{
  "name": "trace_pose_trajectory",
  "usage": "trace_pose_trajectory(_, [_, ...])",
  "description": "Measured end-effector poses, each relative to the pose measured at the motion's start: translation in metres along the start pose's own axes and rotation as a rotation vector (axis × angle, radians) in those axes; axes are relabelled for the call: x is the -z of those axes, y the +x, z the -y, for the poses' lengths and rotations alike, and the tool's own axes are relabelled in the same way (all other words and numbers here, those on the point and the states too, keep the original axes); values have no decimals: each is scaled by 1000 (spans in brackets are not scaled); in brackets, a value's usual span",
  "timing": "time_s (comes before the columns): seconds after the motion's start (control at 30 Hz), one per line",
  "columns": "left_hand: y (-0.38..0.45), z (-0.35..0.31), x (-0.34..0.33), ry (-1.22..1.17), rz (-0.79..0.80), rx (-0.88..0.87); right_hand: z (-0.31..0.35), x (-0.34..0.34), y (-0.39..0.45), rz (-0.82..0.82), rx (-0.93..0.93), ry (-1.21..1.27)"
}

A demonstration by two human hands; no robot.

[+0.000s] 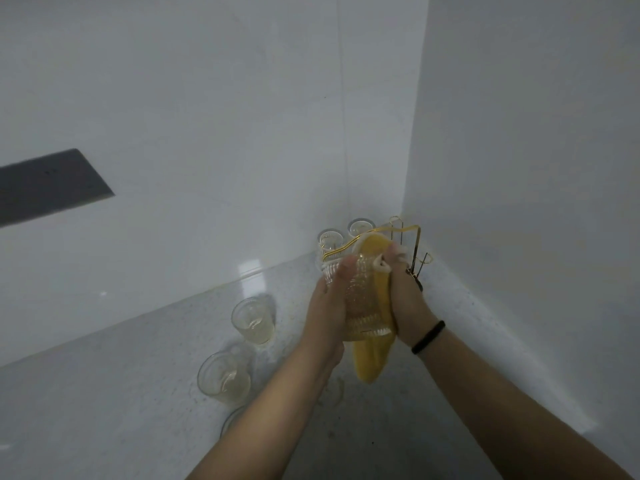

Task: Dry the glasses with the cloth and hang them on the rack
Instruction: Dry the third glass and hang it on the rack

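My left hand (327, 303) grips a ribbed clear glass (363, 303) held above the counter. Against its right side my right hand (405, 292) holds a yellow cloth (372, 358), whose loose end hangs below the glass. Behind both hands, in the corner, stands a gold wire rack (414, 244) with two glasses (330, 242) upside down on its prongs. Two more glasses (252, 322) stand upright on the counter to the left, one nearer me (223, 377). The rim of a third (232, 422) shows beside my left forearm.
The pale speckled counter (104, 410) meets white walls at the back and right, forming a tight corner around the rack. Water spots lie on the counter near the standing glasses. A dark panel (48, 185) sits in the wall at far left.
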State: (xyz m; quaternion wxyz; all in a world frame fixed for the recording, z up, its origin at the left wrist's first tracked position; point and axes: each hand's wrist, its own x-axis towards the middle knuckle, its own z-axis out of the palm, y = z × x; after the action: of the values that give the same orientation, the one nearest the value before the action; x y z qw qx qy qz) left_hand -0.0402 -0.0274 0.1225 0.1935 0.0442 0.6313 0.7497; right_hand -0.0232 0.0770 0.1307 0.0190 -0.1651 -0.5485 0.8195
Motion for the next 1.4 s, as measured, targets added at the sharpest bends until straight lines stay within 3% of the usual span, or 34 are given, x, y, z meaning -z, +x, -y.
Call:
trace_pose_trajectory(0.17, [12,-6,9,8,-64,27,-32,-5,-23,13,164,-304])
trace_pose_trajectory(0.33, [8,-5,1,12,26,-20,10,-4,-4,-19,-83,43])
trace_pose_trajectory(0.5, [14,-18,2,-19,-149,-24,-14,-10,-15,-72,-33,-2])
trace_pose_trajectory(0.6, [11,-18,0,150,-223,-89,-16,-10,-15,-79,25,-9])
trace_pose_trajectory(0.67, [8,-21,-1,281,-174,-79,-20,-9,-13,-83,102,1])
trace_pose_trajectory(0.77, [1,-23,-3,217,-114,-62,-25,-8,-13,-22,199,-28])
trace_pose_trajectory(0.97, [-5,-15,-4,145,54,-173,1,2,-4,71,16,250])
trace_pose_trajectory(1.13, [3,-21,-2,297,-129,-159,-6,-6,-13,-39,99,189])
trace_pose_trajectory(1.2, [1,-19,-7,397,-140,-130,-11,-9,-14,-77,230,100])
trace_pose_trajectory(1.27, [-4,-18,-10,328,-138,-108,-14,-10,-12,-81,287,41])
trace_pose_trajectory(1.4, [-8,-16,-8,177,-22,-140,-3,3,-4,32,91,178])
